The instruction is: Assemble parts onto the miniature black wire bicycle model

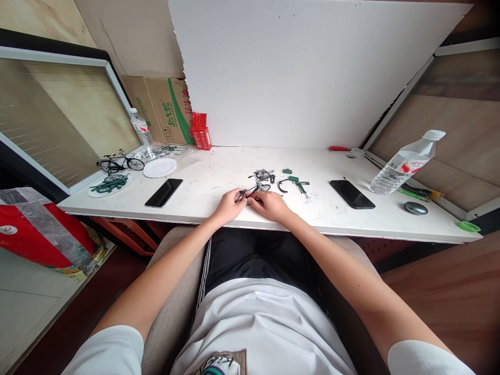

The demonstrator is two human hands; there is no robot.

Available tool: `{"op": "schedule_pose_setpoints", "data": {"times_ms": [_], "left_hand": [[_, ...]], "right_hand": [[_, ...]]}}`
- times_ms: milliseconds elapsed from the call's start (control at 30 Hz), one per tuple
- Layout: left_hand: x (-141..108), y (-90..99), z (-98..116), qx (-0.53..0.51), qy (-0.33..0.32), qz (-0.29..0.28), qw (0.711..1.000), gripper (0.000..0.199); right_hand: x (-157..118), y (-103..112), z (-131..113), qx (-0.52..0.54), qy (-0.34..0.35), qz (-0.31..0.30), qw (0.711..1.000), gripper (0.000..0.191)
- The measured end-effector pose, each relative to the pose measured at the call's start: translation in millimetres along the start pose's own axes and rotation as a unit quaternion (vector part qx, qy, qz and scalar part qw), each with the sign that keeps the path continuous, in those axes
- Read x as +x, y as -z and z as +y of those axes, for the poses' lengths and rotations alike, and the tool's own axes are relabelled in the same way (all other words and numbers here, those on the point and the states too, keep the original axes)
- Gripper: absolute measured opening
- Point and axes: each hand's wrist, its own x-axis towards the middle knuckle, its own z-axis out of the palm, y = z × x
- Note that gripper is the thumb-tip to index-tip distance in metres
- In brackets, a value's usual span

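Near the table's front edge, my left hand (230,205) and my right hand (272,206) are close together with fingers pinched. Between them they hold a small black model bicycle (253,193), partly covered by the fingers. The exact parts pinched are too small to make out. Just behind the hands lie a black model wheel (262,174) and other thin black pieces. To the right of them are a curved black strip (282,186), green pieces (288,171) and a green-and-black part (301,188).
A whole model bicycle (120,162) stands at the left by white discs (160,167). Phones lie left (164,192) and right (352,194). Water bottles stand left (141,127) and right (408,162). A red box (201,136) and a carton (166,112) are behind.
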Motion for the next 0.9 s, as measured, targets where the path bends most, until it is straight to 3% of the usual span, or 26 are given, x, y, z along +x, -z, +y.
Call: {"op": "schedule_pose_setpoints", "data": {"times_ms": [900], "left_hand": [[-3.6,-1.4,0.6,0.077,-0.024,0.007,0.997,0.026]], "right_hand": [[0.3,1.3,-0.6,-0.004,0.0,-0.013,1.0,0.035]]}}
